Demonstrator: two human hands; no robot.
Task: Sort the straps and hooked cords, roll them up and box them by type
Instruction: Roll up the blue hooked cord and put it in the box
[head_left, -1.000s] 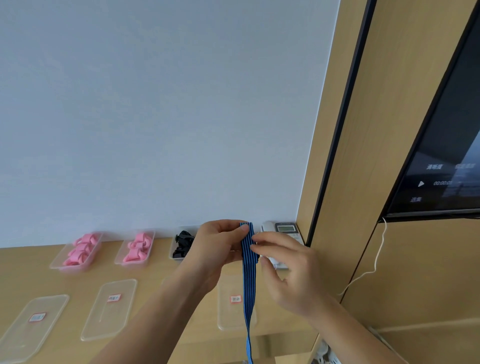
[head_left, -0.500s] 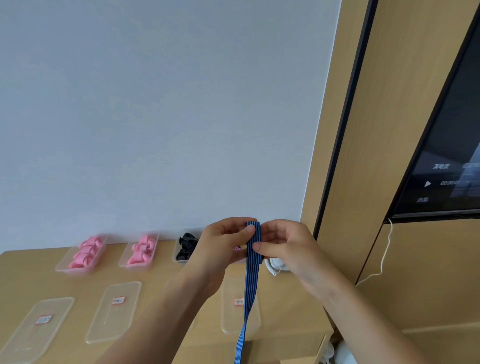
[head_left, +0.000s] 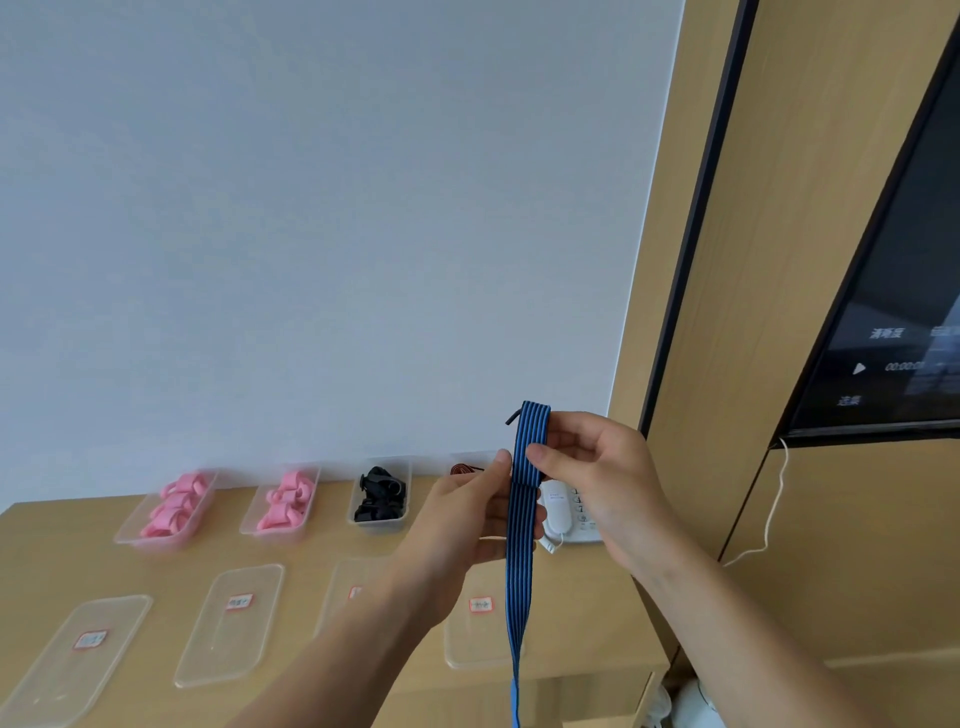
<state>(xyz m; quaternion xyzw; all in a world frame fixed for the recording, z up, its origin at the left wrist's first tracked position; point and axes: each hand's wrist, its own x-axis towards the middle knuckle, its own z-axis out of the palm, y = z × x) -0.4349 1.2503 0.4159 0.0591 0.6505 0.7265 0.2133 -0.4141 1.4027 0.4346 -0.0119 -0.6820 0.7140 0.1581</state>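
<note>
Your left hand (head_left: 467, 512) and right hand (head_left: 597, 467) each hold a grip clamped on the blue-and-black striped strap (head_left: 522, 525), folded over at the top, its tail hanging below the tabletop (head_left: 587, 613) edge. Beyond: four labelled lids (head_left: 231, 621), then boxes of pink rolls (head_left: 171, 506) and black cords (head_left: 379, 493).

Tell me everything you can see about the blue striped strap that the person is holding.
The blue strap is a flat band with thin dark lengthwise stripes; it looks like woven elastic. Its top is folded over into a loop, with a small dark hook tip sticking out at the upper left. The right hand pinches the folded part, and the left hand touches it from the left. The rest hangs straight down past the table edge and out of view.
</note>
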